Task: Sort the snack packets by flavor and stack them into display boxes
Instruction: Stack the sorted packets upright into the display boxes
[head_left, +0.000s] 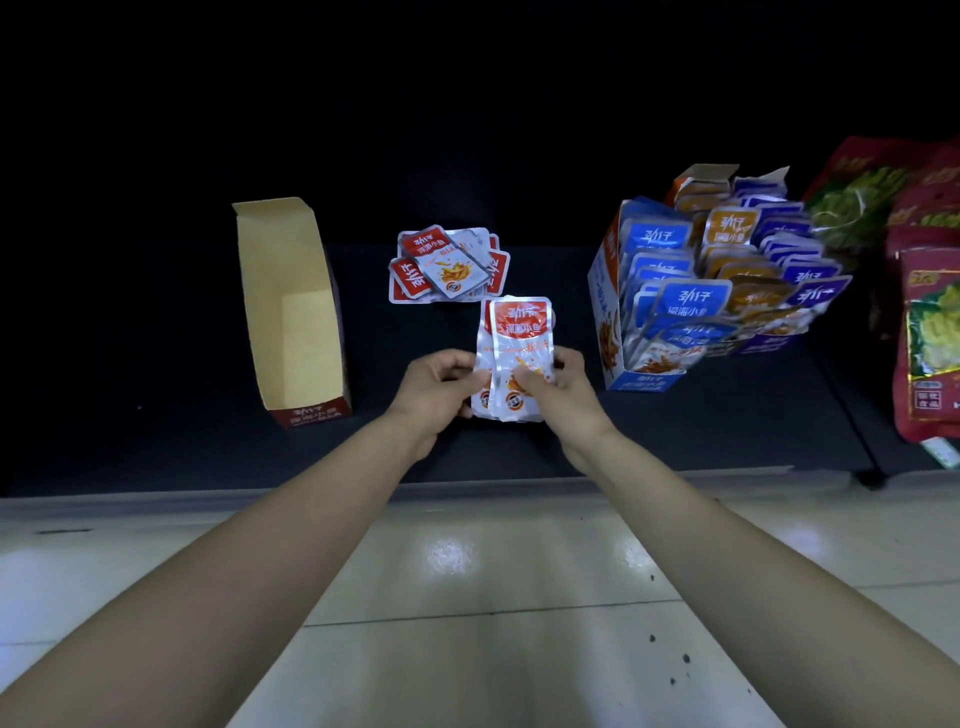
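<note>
1. The pale tiled floor (519, 597) is lying under my forearms at 6 o'clock; the dark shelf (182, 441) is stretching across in front of me and carrying everything else.
2. Large red bags (924, 332) with green pictures are standing at the far 3 o'clock edge, well apart from my hands.
3. The blue display box (605, 312) is sitting at 2 o'clock, crammed with upright blue packets (691, 301); just beyond it, rows of orange and purple packets (748, 270) are standing in further boxes.
4. The empty display box (296, 332), red outside and plain card inside, is resting at 9 o'clock with its open top facing me.
5. A loose pile of red packets (447, 265) is lying flat on the shelf at 12 o'clock, just beyond my hands.
6. A small stack of red packets (519, 332) is standing upright between my hands, above the shelf, its red tops pointing to 12 o'clock.
7. My left hand (436, 389) is curling round the stack's left edge, pinching it; my right hand (561, 389) is gripping the right edge, thumb pressing on the front packet.
</note>
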